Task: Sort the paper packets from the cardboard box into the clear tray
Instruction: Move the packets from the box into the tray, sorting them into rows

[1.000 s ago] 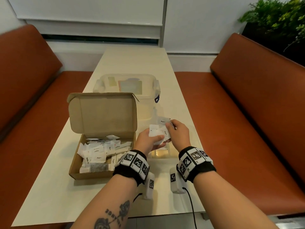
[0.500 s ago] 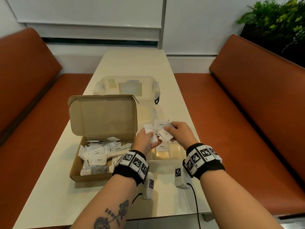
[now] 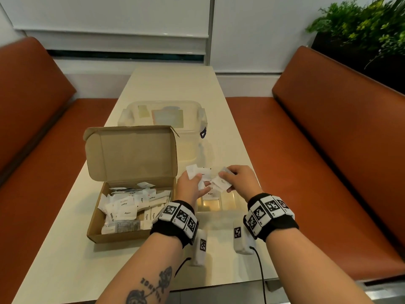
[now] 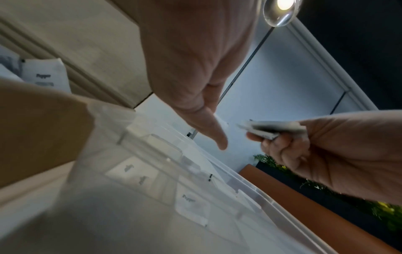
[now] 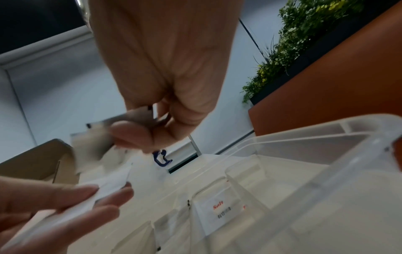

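The open cardboard box (image 3: 114, 234) lies at the left with several white paper packets (image 3: 125, 208) in it and its lid upright. The clear compartment tray (image 3: 232, 210) sits right of the box, below both hands. My left hand (image 3: 200, 183) holds a small stack of packets (image 3: 192, 171) under its thumb. My right hand (image 3: 230, 179) pinches a few packets (image 3: 221, 183) just beside it; the left wrist view shows these packets (image 4: 272, 129) edge-on in the right hand (image 4: 304, 151). A Pepper packet (image 4: 191, 204) and a Salt packet (image 5: 219, 208) lie in tray compartments.
A clear lidded container (image 3: 162, 115) with a blue latch (image 3: 202, 133) stands behind the box. Orange benches (image 3: 328, 150) flank the cream table (image 3: 65, 249). Plants (image 3: 361, 25) fill the far right corner. A black cable (image 3: 260, 273) hangs over the near edge.
Both hands have moved forward over the tray. The right hand has drawn a few packets off to the right, away from the stack in the left hand.
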`<action>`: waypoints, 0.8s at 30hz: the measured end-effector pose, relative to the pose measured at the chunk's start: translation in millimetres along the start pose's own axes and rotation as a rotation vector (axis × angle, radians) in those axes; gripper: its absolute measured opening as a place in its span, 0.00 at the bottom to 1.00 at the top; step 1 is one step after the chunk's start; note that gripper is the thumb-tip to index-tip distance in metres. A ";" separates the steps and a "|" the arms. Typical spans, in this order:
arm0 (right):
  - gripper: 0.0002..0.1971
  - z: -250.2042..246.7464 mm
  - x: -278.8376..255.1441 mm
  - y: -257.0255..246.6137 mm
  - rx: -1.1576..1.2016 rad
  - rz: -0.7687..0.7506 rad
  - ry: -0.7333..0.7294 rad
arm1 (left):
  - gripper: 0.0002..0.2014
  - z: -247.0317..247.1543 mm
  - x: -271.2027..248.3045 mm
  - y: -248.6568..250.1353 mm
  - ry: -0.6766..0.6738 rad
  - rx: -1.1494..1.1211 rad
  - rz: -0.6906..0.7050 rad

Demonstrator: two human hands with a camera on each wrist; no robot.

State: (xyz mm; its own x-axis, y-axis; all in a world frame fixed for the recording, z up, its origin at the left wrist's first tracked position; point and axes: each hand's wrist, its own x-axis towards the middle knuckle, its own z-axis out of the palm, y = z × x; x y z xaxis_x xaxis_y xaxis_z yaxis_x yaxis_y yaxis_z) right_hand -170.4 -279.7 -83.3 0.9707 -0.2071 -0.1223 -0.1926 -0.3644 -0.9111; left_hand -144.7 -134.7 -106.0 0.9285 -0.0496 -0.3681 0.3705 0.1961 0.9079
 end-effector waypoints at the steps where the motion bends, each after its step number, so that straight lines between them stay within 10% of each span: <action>1: 0.07 -1.1 1.3 0.2 0.028 -0.006 0.060 | 0.11 -0.1 -1.4 0.5 -0.024 -0.036 -0.029; 11: 0.06 25.5 0.7 -7.0 0.011 -0.103 0.318 | 0.12 13.8 -14.1 12.2 -0.106 -0.350 -0.207; 24: 0.10 21.4 -0.1 -2.1 0.140 -0.012 0.304 | 0.18 2.9 -15.3 4.4 -0.232 -0.224 -0.047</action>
State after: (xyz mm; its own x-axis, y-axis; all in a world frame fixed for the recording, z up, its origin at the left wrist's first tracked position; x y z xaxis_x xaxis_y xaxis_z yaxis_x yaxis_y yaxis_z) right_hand -166.9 -259.5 -89.8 0.8814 -0.4724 -0.0074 -0.1392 -0.2446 -0.9596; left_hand -157.2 -135.9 -95.8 0.9015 -0.2805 -0.3297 0.4218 0.3977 0.8148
